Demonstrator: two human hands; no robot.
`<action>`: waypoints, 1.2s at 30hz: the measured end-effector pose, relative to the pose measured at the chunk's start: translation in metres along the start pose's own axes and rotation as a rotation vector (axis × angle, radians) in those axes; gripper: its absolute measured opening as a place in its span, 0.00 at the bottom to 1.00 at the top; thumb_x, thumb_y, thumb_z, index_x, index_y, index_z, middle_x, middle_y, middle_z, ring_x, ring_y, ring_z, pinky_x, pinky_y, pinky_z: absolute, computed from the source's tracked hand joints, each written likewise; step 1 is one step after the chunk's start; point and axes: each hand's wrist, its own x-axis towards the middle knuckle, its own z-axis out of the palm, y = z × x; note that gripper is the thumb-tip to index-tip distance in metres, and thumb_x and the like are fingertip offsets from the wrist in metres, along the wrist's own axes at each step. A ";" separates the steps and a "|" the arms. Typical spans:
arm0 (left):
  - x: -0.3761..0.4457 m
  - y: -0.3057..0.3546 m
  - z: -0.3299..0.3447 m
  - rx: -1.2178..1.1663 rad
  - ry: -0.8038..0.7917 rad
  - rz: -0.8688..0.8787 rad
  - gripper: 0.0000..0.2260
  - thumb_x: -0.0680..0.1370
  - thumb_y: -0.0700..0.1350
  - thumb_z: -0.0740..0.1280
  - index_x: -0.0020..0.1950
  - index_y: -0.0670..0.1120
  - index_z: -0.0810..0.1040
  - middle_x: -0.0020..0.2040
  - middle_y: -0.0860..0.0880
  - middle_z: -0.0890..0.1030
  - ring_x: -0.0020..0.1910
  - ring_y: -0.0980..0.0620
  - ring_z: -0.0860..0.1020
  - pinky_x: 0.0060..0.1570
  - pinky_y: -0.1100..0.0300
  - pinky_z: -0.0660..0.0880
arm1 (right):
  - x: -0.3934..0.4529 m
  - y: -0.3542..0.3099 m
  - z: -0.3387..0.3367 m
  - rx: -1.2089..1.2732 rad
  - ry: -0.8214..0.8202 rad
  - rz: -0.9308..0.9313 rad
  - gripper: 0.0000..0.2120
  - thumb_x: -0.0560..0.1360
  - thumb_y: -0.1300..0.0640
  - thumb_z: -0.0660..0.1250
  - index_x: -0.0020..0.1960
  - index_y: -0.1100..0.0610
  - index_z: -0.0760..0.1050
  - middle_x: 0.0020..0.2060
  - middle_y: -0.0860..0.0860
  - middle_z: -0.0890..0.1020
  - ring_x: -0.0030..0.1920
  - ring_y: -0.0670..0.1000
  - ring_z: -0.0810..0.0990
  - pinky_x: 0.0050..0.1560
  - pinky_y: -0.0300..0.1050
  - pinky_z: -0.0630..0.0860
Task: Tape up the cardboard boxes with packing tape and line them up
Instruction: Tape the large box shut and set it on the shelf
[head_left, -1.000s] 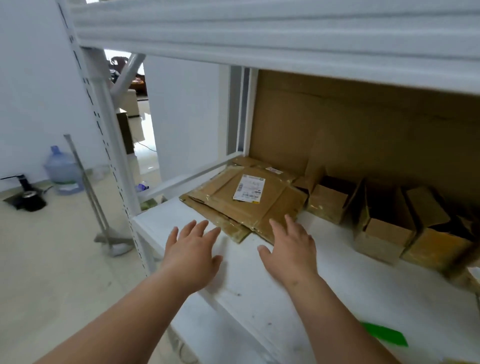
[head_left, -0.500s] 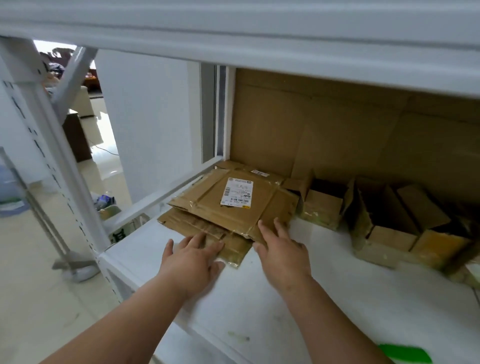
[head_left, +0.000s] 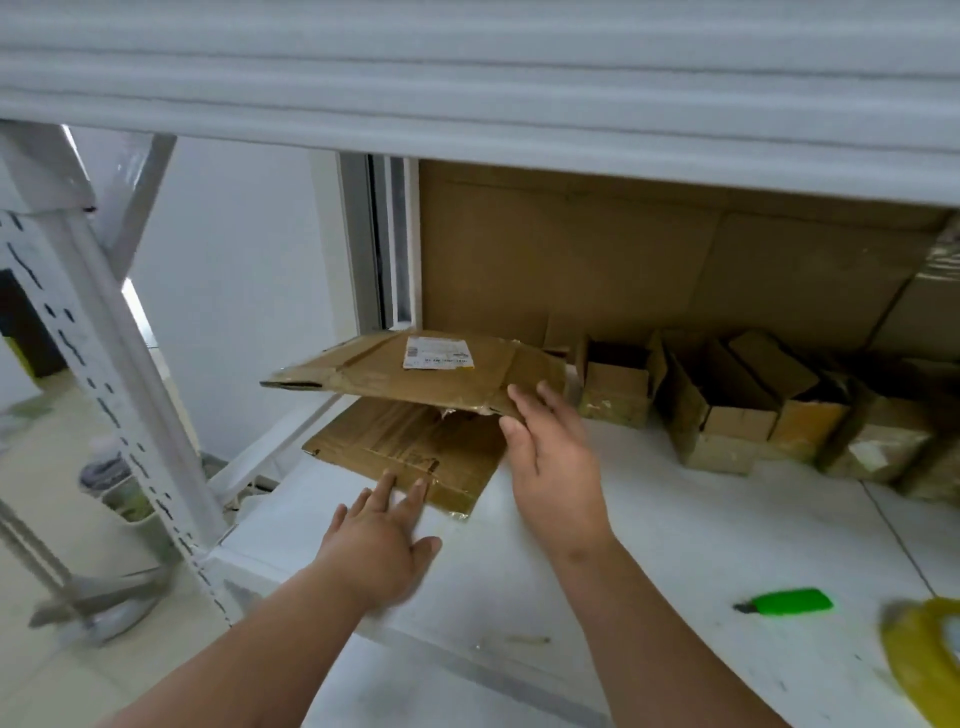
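1. Now the right hand (head_left: 556, 457) grips the labelled flattened box (head_left: 415, 371) at its near corner, holding it tilted above the shelf (head_left: 649, 545).
2. Left hand (head_left: 382, 545), fingers straight, presses the lower flattened box (head_left: 410, 447).

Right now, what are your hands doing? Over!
Right hand lifting top flattened box. Left hand flat by lower flattened box. Nothing blocking.

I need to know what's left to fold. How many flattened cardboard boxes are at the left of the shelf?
2. The labelled flattened box is lifted off the shelf by the right hand; the lower flattened box lies under the left hand fingertips. More may hide beneath.
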 end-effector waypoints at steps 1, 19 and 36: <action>-0.004 0.000 -0.002 0.003 0.023 0.004 0.31 0.81 0.63 0.50 0.80 0.58 0.41 0.82 0.47 0.42 0.80 0.45 0.48 0.78 0.47 0.46 | -0.006 -0.003 -0.001 0.015 0.011 -0.010 0.20 0.82 0.46 0.56 0.73 0.46 0.69 0.76 0.47 0.64 0.74 0.44 0.62 0.65 0.24 0.51; -0.105 0.048 -0.063 0.002 0.930 0.253 0.26 0.65 0.41 0.78 0.62 0.54 0.81 0.62 0.50 0.81 0.63 0.46 0.77 0.70 0.41 0.60 | -0.098 -0.024 -0.057 0.091 0.052 -0.186 0.21 0.79 0.44 0.60 0.70 0.47 0.74 0.75 0.47 0.66 0.70 0.34 0.63 0.65 0.21 0.57; -0.225 0.153 -0.052 -0.835 1.085 0.115 0.10 0.78 0.43 0.70 0.53 0.53 0.71 0.41 0.62 0.75 0.42 0.52 0.73 0.44 0.53 0.71 | -0.193 0.052 -0.147 0.103 0.026 0.066 0.36 0.80 0.53 0.63 0.78 0.36 0.44 0.76 0.37 0.56 0.76 0.41 0.58 0.75 0.46 0.62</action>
